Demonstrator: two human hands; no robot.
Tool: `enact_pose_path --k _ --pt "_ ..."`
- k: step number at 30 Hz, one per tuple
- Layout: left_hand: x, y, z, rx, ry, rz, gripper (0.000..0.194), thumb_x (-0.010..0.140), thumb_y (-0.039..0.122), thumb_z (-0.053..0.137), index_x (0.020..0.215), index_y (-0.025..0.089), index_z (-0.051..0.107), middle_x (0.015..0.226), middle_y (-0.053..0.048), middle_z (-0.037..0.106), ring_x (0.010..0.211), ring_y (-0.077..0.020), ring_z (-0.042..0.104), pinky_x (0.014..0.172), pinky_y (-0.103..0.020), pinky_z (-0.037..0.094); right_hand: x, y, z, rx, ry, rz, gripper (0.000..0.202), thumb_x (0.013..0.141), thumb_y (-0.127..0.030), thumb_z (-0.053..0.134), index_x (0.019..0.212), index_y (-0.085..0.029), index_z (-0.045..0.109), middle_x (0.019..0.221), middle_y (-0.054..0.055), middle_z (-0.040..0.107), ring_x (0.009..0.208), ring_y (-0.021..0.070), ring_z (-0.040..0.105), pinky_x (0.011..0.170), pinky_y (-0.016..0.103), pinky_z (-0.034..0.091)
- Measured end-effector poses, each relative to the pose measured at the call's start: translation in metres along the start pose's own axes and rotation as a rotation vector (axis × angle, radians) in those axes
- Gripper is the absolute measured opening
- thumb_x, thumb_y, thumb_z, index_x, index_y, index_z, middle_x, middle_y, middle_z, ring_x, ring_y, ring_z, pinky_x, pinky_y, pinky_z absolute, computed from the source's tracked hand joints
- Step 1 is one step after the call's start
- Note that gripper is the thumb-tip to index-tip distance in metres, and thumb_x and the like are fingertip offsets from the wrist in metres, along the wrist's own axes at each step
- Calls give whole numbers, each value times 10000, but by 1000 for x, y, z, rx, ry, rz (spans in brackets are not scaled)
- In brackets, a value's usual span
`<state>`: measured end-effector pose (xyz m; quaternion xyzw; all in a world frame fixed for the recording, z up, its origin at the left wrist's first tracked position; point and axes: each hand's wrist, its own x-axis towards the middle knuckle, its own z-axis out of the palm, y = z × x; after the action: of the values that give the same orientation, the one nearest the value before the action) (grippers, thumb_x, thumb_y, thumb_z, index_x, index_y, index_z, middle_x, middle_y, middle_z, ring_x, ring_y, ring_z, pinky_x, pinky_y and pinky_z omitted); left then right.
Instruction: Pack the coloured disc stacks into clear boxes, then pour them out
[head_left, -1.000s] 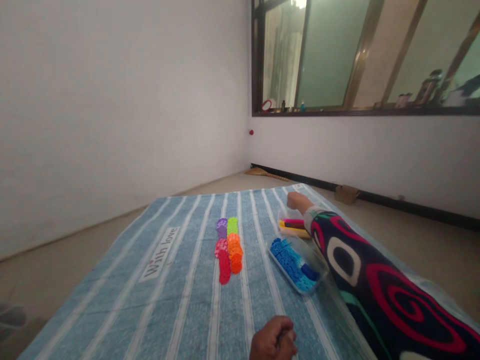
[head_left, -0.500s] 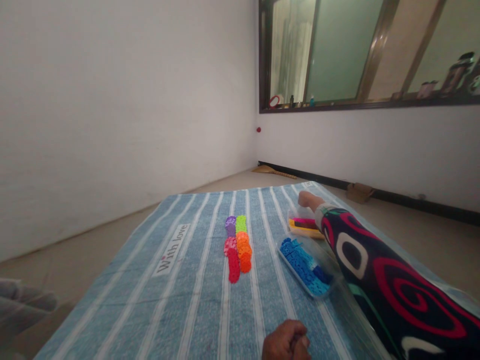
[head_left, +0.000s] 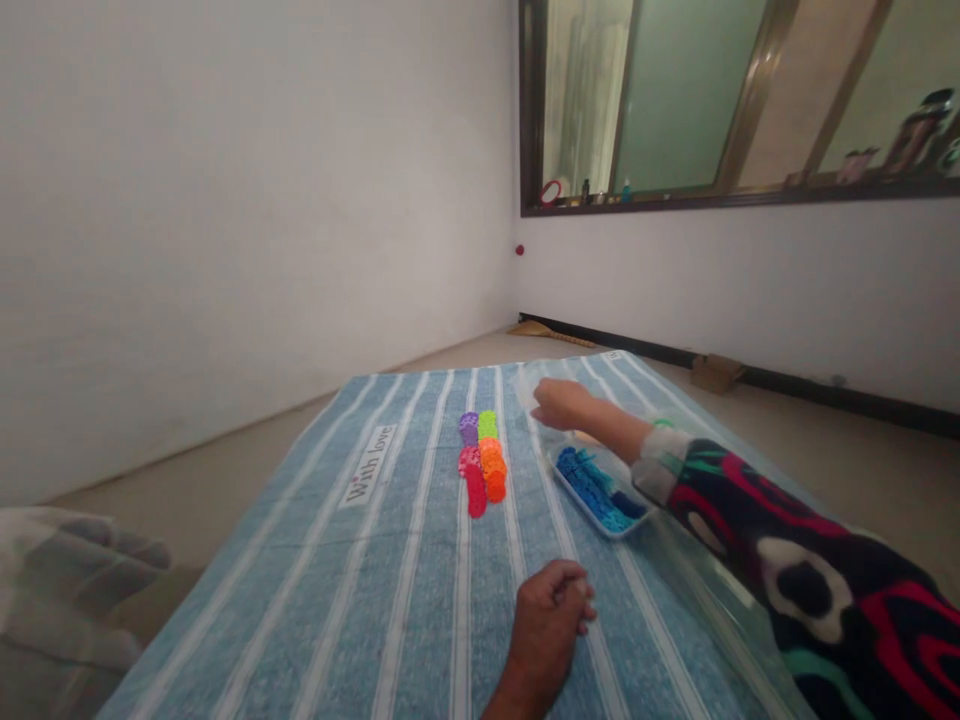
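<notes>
My right hand (head_left: 561, 403) reaches over the far right part of the cloth, its fingers closed at a piece of clear plastic (head_left: 526, 378). Its fingertips are partly hidden. Under that forearm stands a clear tray of blue pieces (head_left: 596, 490), light and dark. Nearer to me, my left hand (head_left: 551, 605) rests low over the cloth with fingers curled together; whether they hold anything is hidden. Left of the tray lie small coloured pieces in two columns: purple (head_left: 469, 428), green (head_left: 487, 424), pink (head_left: 469, 461), red (head_left: 476, 492) and orange (head_left: 493, 468).
A blue striped cloth (head_left: 300, 600) with a "With love" label (head_left: 369, 466) covers the surface. Translucent plastic (head_left: 67, 590) is at the lower left. On the floor beyond are a broom (head_left: 551, 333) and a cardboard box (head_left: 716, 373). A window (head_left: 667, 100) is behind.
My right hand has moved left from the far tray, and clear plastic shows beside its fingers. The forearm now covers the tray with yellow and pink pieces. My left hand has come further into view.
</notes>
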<state>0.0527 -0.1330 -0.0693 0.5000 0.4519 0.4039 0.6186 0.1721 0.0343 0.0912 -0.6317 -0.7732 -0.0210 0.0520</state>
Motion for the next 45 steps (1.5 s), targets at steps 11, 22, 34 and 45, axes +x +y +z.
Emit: enact_pose_path --k 11,22,34,45 --pt "5 50 -51 -653 615 35 428 857 544 435 988 154 552 889 -83 656 718 -157 642 547 -255 499 -148 -72 52 153 122 -471 158 894 -253 495 917 -153 615 933 79 608 915 198 559 780 301 422" --pt "-15 58 -111 -361 789 40 312 675 272 684 949 154 596 917 -80 661 727 -202 676 464 -245 486 -171 -108 91 286 307 -583 82 882 -195 496 877 -175 576 947 74 582 937 204 503 808 326 403" --pt "-29 56 -164 -156 865 -42 337 581 302 735 851 111 670 811 -85 699 722 -216 676 503 -260 489 -134 -87 123 379 117 -197 117 878 -174 497 868 -179 614 965 66 609 972 182 542 845 280 402" --pt "-33 52 -169 -30 814 -45 367 564 372 723 816 107 694 787 -83 704 813 -249 658 588 -302 519 -96 -77 134 260 68 12 159 886 -200 484 916 -181 639 997 77 623 973 201 560 797 289 390"
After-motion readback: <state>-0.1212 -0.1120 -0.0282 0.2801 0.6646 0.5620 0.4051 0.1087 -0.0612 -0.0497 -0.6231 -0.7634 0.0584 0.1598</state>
